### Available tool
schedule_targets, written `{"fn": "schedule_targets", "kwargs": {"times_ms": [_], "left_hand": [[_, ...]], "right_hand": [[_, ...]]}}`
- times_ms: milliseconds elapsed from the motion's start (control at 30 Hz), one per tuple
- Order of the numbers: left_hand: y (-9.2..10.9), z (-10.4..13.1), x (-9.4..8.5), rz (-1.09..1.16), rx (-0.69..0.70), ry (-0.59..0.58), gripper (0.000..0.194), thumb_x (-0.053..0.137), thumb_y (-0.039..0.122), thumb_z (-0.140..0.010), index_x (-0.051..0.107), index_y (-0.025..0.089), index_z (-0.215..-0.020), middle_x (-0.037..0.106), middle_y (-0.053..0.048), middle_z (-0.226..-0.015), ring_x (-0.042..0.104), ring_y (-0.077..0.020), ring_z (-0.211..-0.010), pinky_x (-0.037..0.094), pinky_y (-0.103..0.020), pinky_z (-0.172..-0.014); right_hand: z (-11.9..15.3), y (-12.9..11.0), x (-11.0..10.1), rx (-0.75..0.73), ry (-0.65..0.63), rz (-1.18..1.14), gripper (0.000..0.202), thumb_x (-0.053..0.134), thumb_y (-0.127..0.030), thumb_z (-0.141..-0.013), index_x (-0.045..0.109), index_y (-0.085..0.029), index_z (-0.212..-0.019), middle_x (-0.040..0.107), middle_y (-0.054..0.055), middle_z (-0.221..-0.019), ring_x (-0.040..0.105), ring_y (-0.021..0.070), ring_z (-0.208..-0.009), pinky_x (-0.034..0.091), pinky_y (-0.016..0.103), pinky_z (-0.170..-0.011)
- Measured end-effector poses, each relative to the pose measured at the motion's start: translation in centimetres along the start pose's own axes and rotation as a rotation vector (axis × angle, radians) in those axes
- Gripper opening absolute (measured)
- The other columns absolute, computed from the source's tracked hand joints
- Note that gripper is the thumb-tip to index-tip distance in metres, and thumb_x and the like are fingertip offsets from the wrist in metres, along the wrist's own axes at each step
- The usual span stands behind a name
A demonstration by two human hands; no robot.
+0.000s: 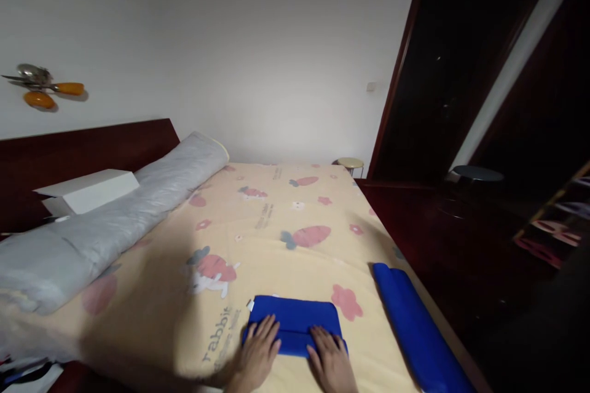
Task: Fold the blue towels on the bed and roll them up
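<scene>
A folded piece of blue fabric (295, 313) lies on the bed close to me, with a small white tag at its far left corner and a crease across its middle. My left hand (259, 350) rests flat on its left part, fingers stretched out. On the right part lies my right hand (332, 356), palm down with its fingers spread. Neither hand grips anything that I can see. A long blue fabric roll or folded bundle (415, 325) is to the right, along the bed's edge.
The bed (258, 264) has a yellow sheet with rabbits and carrots. A long grey roll (138, 196) and a white box (99, 190) lie by the dark headboard (83, 141). Beyond the right edge stand a beige stool (351, 163), a dark stool (477, 173) and a rack (553, 209).
</scene>
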State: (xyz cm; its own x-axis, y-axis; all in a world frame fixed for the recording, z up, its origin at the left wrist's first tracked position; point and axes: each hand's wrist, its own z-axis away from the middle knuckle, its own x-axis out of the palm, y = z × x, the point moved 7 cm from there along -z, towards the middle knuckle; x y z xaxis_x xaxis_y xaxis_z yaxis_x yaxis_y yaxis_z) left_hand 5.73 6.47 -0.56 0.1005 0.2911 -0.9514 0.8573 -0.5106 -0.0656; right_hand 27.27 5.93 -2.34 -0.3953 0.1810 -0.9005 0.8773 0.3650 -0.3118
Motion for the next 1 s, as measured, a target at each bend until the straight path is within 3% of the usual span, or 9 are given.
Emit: {"fn": "schedule_targets", "kwargs": {"times_ms": [133,200,333,400,500,633,833,933,1000], "left_hand": [[-4.6,1.5,-0.7,-0.052,-0.126,0.010,0.045,0.036,0.039,-0.100,0.043,0.033,-0.143,0.053,-0.002,-0.145,0.051,-0.0224,-0.130,0.043,-0.044,-0.103],[-3.6,1.2,-0.4,-0.048,-0.143,0.029,0.047,0.036,0.036,-0.100,0.037,0.032,-0.146,0.050,-0.002,-0.147,0.048,-0.0226,-0.133,0.041,-0.045,-0.106],[1.6,-1.7,1.8,0.062,-0.060,-0.047,0.054,0.032,0.026,-0.099,0.020,0.028,-0.151,0.040,-0.002,-0.153,0.041,-0.0180,-0.138,0.040,-0.040,-0.109],[1.8,-2.9,2.9,0.094,-0.123,-0.131,0.054,0.033,0.025,-0.097,0.024,0.027,-0.150,0.038,-0.004,-0.154,0.041,-0.0210,-0.139,0.040,-0.044,-0.108],[-1.4,-3.1,3.6,0.092,-0.295,-0.220,0.051,0.034,0.028,-0.096,0.033,0.029,-0.148,0.038,-0.005,-0.153,0.041,-0.0254,-0.139,0.040,-0.053,-0.106],[-4.4,-2.7,2.7,0.069,-0.298,-0.191,0.049,0.036,0.034,-0.097,0.038,0.031,-0.146,0.044,-0.004,-0.151,0.043,-0.0249,-0.138,0.038,-0.053,-0.107],[-0.8,-1.4,0.2,-0.054,-0.090,0.076,0.049,0.038,0.030,-0.098,0.040,0.027,-0.146,0.048,-0.006,-0.149,0.046,-0.0238,-0.134,0.037,-0.045,-0.109],[1.2,1.2,0.7,-0.048,0.132,0.058,0.057,0.044,0.024,-0.093,0.035,0.032,-0.149,0.056,-0.001,-0.143,0.052,-0.0213,-0.128,0.039,-0.036,-0.108],[0.7,2.8,1.4,-0.067,0.130,0.001,0.067,0.046,0.016,-0.087,0.031,0.034,-0.150,0.060,0.001,-0.139,0.055,-0.0217,-0.124,0.040,-0.036,-0.107]], "right_hand": [[0.7,3.2,-1.9,0.113,-0.051,0.015,0.047,0.040,-0.050,-0.096,0.059,-0.026,-0.132,0.054,0.007,-0.140,0.051,0.0294,-0.130,0.042,0.050,-0.106],[0.3,1.7,-1.7,0.096,-0.057,-0.019,0.046,0.038,-0.047,-0.097,0.057,-0.026,-0.134,0.051,0.007,-0.143,0.047,0.0275,-0.133,0.041,0.046,-0.108],[-2.5,-3.9,0.5,0.025,-0.209,-0.121,0.045,0.036,-0.039,-0.098,0.053,-0.026,-0.138,0.048,0.006,-0.146,0.045,0.0232,-0.135,0.038,0.040,-0.111],[-3.7,-4.1,1.0,0.068,-0.280,-0.116,0.046,0.037,-0.037,-0.096,0.052,-0.026,-0.139,0.046,0.006,-0.147,0.042,0.0240,-0.137,0.036,0.045,-0.112],[-4.1,0.2,0.0,0.231,-0.269,-0.057,0.047,0.034,-0.039,-0.097,0.052,-0.026,-0.138,0.043,0.006,-0.149,0.036,0.0247,-0.141,0.032,0.050,-0.114],[-3.4,5.3,-1.4,0.297,-0.238,-0.009,0.051,0.033,-0.045,-0.097,0.045,-0.025,-0.143,0.038,0.006,-0.152,0.033,0.0240,-0.142,0.030,0.051,-0.115],[-1.9,1.3,-1.9,0.125,-0.052,0.006,0.048,0.033,-0.042,-0.098,0.047,-0.026,-0.142,0.040,0.007,-0.152,0.040,0.0262,-0.139,0.035,0.048,-0.112],[0.8,-1.5,-1.4,-0.133,0.010,-0.014,0.049,0.044,-0.031,-0.093,0.046,-0.031,-0.142,0.048,0.003,-0.147,0.051,0.0245,-0.130,0.039,0.040,-0.108],[2.5,-1.6,-1.1,-0.218,0.011,-0.004,0.059,0.049,-0.023,-0.086,0.043,-0.032,-0.144,0.055,0.003,-0.141,0.057,0.0245,-0.122,0.041,0.037,-0.104]]}}
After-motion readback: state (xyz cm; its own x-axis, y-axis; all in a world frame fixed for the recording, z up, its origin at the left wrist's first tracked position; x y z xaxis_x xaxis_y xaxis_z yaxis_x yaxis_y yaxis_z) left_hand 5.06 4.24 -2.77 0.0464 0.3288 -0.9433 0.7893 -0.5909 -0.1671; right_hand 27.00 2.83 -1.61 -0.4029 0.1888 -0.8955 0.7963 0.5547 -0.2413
